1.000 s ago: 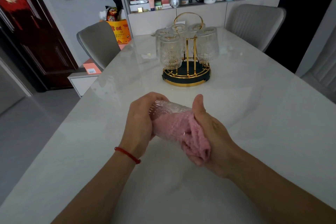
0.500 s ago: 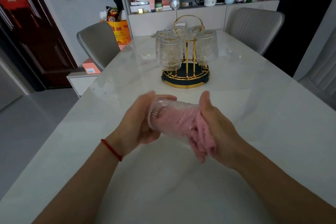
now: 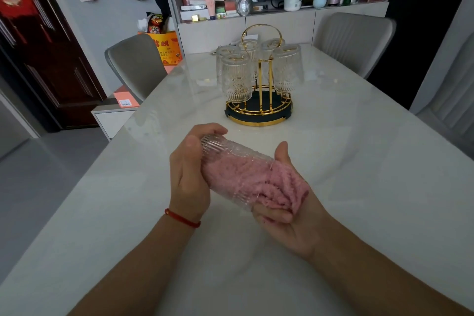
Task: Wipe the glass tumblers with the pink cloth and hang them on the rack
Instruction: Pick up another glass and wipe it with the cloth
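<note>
Gripping the ribbed glass tumbler [image 3: 225, 159] by its base, the left hand [image 3: 188, 174] curls round it; right hand [image 3: 287, 202] fingers pinch the pink cloth [image 3: 259, 179] stuffed inside. Slippery, fragile: hold its ribs.

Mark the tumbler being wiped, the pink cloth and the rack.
tumbler being wiped [image 3: 218, 147], head view, ribbed base end.
pink cloth [image 3: 287, 187], head view, bunch spilling from the mouth.
rack [image 3: 259, 120], head view, front gold base rim.

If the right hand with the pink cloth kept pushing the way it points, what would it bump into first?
Probably the left hand. The right hand points left into the tumbler, pink cloth stuffed inside, and the left hand grips the tumbler's closed end.
</note>
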Tool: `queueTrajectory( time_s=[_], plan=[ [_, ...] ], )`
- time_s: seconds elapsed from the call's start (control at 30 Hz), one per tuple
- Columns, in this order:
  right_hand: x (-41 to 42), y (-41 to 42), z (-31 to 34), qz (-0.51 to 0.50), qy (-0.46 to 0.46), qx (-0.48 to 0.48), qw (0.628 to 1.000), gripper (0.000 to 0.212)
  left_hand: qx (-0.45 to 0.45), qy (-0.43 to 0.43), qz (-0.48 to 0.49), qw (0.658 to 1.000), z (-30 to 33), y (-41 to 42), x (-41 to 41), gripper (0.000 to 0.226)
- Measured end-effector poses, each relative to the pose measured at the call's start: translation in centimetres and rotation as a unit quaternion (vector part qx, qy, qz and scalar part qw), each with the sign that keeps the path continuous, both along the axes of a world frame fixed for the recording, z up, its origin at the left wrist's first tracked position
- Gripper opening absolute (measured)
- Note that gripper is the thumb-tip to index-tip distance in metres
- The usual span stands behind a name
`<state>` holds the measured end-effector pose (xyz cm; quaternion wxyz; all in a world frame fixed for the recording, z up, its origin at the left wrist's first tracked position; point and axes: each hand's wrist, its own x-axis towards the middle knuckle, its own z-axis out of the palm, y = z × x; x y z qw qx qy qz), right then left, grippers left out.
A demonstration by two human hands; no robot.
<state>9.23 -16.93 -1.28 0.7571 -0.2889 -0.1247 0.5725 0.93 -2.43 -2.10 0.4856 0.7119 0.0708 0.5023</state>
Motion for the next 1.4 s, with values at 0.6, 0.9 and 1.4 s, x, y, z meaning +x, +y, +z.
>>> queueTrajectory(
  time_s=[0.6, 0.9, 1.4],
  plan=[
    [0.3, -0.1, -0.2, 0.012, -0.178, -0.103, 0.979, 0.101, -0.151, 0.110, 0.032, 0.982, 0.7, -1.1, -0.1, 0.042],
    [2.0, -0.5, 0.2, 0.006, -0.223, -0.105, 0.969, 0.091, -0.232, 0.303, -0.102, 0.919, 2.4, 0.1, -1.2, 0.053],
    [1.5, 0.1, -1.0, 0.108, 0.037, 0.106, 0.988, 0.068, 0.130, 0.012, 0.028, 0.991, 1.1, 0.9, -0.7, 0.045]
  ],
)
